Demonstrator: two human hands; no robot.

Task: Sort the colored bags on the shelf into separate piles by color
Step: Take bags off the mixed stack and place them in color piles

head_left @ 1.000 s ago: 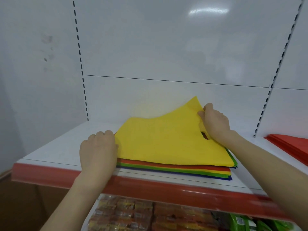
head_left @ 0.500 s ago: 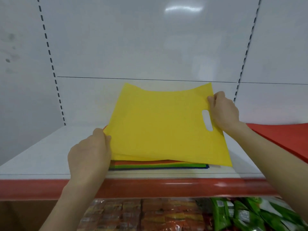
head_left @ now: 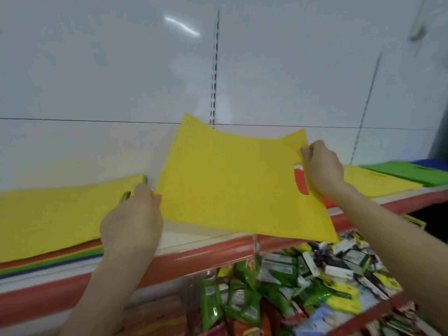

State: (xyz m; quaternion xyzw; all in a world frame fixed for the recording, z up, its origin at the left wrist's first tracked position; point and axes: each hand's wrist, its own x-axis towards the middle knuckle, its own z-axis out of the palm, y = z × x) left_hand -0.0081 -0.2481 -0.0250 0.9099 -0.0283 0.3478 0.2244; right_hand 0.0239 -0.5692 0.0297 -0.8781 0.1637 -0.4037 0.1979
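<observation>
Both hands hold our flat yellow fabric bag point(head_left: 230, 180), oval handle slot showing, above the white shelf point(head_left: 184, 236): right hand point(head_left: 322, 166) pinches its corner, left hand point(head_left: 132, 221) seemingly grips its edge.

We take this for a shop. We see a white metal display shelf point(head_left: 186, 236) with a glossy red plastic rail point(head_left: 206, 254) along its front, white back panels point(head_left: 97, 69) joined by slotted metal uprights point(head_left: 213, 81), and a lower tier heaped with small wrapped snack packets point(head_left: 278, 287). A pile of flat green bags point(head_left: 397, 171) lies on the shelf.
</observation>
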